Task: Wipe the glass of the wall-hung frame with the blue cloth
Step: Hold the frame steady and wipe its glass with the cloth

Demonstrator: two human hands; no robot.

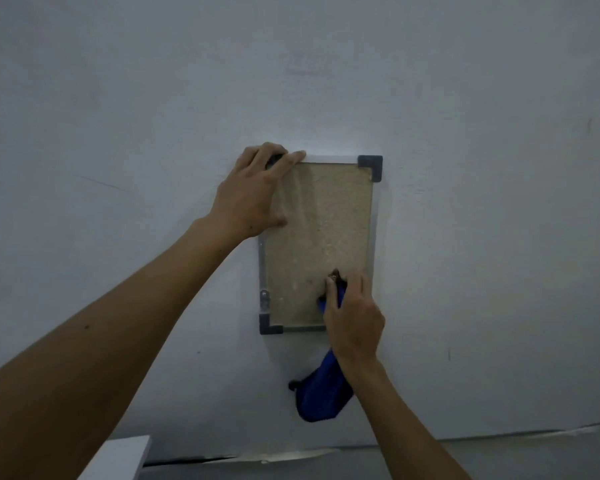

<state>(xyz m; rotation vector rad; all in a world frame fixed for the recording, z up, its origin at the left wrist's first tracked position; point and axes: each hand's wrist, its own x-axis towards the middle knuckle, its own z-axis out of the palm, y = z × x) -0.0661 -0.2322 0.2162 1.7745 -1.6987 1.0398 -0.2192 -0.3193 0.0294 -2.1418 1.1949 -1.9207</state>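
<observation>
A rectangular frame (369, 166) with dark corner caps hangs on the pale wall; its glass (321, 233) covers a speckled tan sheet. My left hand (253, 192) grips the frame's top left corner, fingers over the upper edge and thumb on the glass. My right hand (354, 317) presses the blue cloth (323, 393) against the lower right part of the glass. Most of the cloth hangs below the frame, beside my right wrist. The bottom right corner of the frame is hidden behind my right hand.
The grey-white wall (482, 168) fills most of the view. A white box-like surface (122, 459) sits at the bottom left. Along the wall's base runs a dark gap with torn pale material (274, 457).
</observation>
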